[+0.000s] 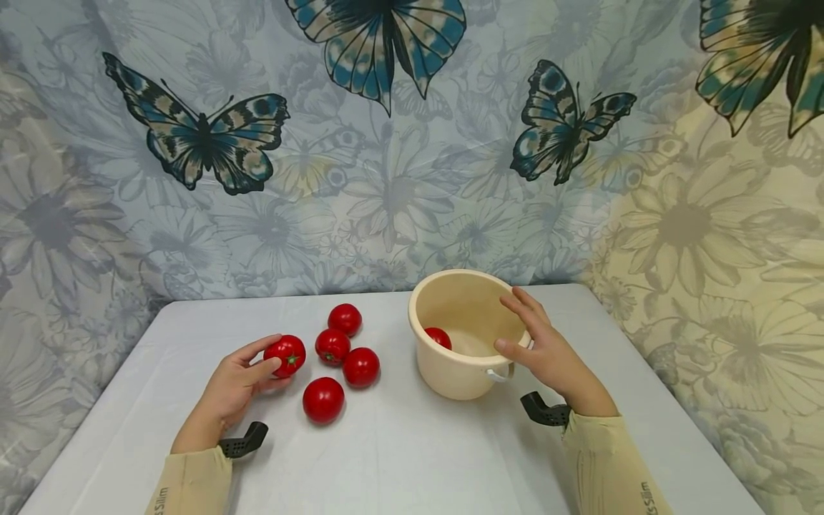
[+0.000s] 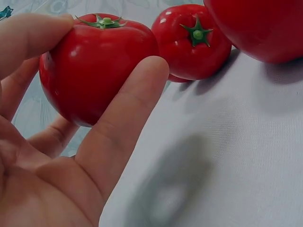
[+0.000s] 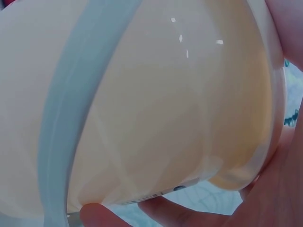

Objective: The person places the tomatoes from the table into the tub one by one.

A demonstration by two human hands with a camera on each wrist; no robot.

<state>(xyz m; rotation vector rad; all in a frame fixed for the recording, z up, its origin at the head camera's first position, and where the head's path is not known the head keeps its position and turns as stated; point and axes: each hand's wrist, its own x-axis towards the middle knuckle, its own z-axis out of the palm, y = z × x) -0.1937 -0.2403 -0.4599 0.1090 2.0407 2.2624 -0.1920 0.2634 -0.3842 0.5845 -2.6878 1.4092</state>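
Note:
My left hand [image 1: 234,383] holds a red tomato [image 1: 285,355] with a green star-shaped stem between thumb and fingers. Close up in the left wrist view, the thumb lies across the front of that tomato [image 2: 102,66]. Several more tomatoes [image 1: 323,400] lie on the table just right of this hand. My right hand [image 1: 547,354] grips the right side of a cream bucket [image 1: 453,373], thumb and index finger at its rim. In the right wrist view other fingers touch the bucket's outer wall [image 3: 156,109]. One tomato [image 1: 438,337] sits inside the bucket, partly hidden by the rim.
A white cloth covers the table [image 1: 412,458]. Behind it hangs a fabric backdrop [image 1: 399,179] with butterflies and flowers. The bucket's pale handle [image 3: 71,109] hangs down along its side. Each wrist wears a black camera mount [image 1: 243,440].

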